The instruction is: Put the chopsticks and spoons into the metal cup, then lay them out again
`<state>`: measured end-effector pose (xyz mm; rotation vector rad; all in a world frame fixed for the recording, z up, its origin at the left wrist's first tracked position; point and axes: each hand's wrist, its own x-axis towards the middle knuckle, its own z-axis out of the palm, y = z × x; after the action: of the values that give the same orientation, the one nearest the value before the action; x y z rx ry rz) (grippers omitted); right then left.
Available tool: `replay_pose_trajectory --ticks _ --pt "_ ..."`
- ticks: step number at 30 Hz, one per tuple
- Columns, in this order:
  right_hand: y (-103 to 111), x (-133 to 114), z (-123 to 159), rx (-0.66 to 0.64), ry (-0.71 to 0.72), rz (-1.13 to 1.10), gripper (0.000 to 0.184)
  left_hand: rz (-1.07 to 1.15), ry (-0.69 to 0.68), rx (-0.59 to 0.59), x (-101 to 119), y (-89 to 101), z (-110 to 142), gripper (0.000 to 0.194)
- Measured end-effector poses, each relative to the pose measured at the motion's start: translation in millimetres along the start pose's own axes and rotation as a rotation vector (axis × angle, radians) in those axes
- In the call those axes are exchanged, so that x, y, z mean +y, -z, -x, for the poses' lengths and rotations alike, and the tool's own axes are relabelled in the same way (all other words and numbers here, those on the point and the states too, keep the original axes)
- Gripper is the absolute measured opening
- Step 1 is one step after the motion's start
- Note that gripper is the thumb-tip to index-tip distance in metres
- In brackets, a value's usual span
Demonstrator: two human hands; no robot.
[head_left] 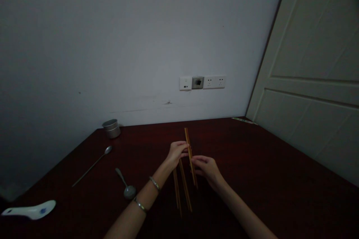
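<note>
A pair of wooden chopsticks (189, 149) is held up between my two hands, slanting away from me over the dark red table. My left hand (177, 151), with two bangles on its arm, pinches them toward their far end. Lower down, the fingers of my right hand (204, 167) are closed on the same chopsticks from the right side. Several more chopsticks (184, 188) lie on the table below my left hand, pointing toward me. Their far ends are hidden behind that hand.
Left of my arms are a small ladle (129, 192), a long-handled metal spoon (95, 163), a white ceramic spoon (35, 210) and a metal cup (112, 129). A thin patterned strip (244, 120) lies at the back right. Wall sockets (214, 81) sit above the dark red table (252, 164).
</note>
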<state>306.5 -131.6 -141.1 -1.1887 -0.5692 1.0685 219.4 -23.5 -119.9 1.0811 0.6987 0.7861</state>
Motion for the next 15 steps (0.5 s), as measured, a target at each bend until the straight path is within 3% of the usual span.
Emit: replay_pose_trajectory --ticks 7,15 --pt "-2 -8 9 -0.08 -0.026 -0.003 0.027 -0.094 0.033 -0.079 15 3.8 -1 0.018" --pt "-5 -11 7 -0.057 -0.05 0.056 0.03 -0.117 0.042 -0.091 21 4.9 -2 0.021"
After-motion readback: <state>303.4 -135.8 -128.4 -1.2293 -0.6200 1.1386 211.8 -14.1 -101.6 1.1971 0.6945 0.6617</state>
